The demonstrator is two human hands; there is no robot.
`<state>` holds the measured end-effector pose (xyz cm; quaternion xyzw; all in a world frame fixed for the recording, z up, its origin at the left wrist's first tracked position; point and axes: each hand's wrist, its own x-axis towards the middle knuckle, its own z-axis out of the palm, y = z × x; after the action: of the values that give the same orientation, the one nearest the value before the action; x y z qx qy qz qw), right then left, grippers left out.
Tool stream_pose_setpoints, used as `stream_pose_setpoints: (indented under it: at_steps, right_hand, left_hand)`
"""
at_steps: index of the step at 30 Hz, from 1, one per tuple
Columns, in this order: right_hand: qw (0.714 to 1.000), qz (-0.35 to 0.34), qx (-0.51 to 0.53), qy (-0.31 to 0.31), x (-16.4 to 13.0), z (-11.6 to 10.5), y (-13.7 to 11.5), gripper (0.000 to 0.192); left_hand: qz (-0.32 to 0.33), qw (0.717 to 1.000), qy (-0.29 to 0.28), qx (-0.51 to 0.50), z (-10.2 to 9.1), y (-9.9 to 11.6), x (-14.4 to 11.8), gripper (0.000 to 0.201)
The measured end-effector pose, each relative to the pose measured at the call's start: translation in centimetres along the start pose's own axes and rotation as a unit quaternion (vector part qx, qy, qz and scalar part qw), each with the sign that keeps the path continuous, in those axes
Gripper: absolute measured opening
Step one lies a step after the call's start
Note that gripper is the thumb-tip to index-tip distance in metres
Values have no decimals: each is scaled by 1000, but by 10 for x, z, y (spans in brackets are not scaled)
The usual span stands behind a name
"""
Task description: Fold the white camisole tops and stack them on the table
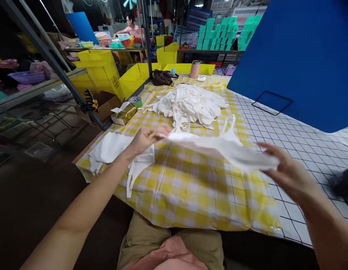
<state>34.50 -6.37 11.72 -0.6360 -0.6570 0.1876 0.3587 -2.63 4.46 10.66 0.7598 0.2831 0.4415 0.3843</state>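
A white camisole [227, 148] with thin straps is stretched, slightly blurred, above the table between my two hands. My left hand [148, 137] pinches its left end. At the other end, the fingers and thumb of my right hand [286, 172] close on the fabric's edge. Below my left forearm lie more white garments [112, 147], laid flat in a loose stack with a strap hanging toward the table's front edge. Farther back rises a heap of crumpled white garments [190, 103], straps trailing from it.
Yellow checked cloth [187, 195] covers the table, with a white grid-patterned cover [292, 187] at right. Behind the heap are a dark bag [161, 77] and a pink tumbler [195, 69]. Green tape [136, 101] and a gold packet [125, 113] sit left. A blue board [303, 63] leans in from the right.
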Motion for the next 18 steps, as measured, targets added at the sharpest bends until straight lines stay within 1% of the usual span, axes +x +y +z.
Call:
stream_pose_setpoints:
  at_steps: [2, 4, 6, 7, 10, 14, 18]
  right_hand:
    - [996, 14, -21, -80, -28, 17, 18, 25]
    - [990, 10, -23, -136, -54, 34, 35, 10]
    - [985, -4, -43, -164, -75, 45, 48, 7]
    - [984, -11, -57, -171, -83, 48, 53, 8]
    - [980, -21, -93, -173, -97, 49, 61, 10]
    - [978, -46, -119, -167, -106, 44, 67, 14]
    - [975, -70, -132, -162, -111, 44, 74, 18]
  left_hand:
    - [-35, 995, -86, 20, 7, -10, -43, 15]
    - [-64, 983, -161, 65, 15, -23, -82, 24]
    - [-61, 970, -206, 117, 22, -33, -112, 30]
    - [-52, 965, -217, 140, 24, -37, -122, 32]
    - [-20, 958, -212, 190, 26, -41, -137, 35]
    - [5, 956, -186, 225, 28, -40, -139, 38]
    - [23, 954, -180, 237, 29, -41, -139, 42]
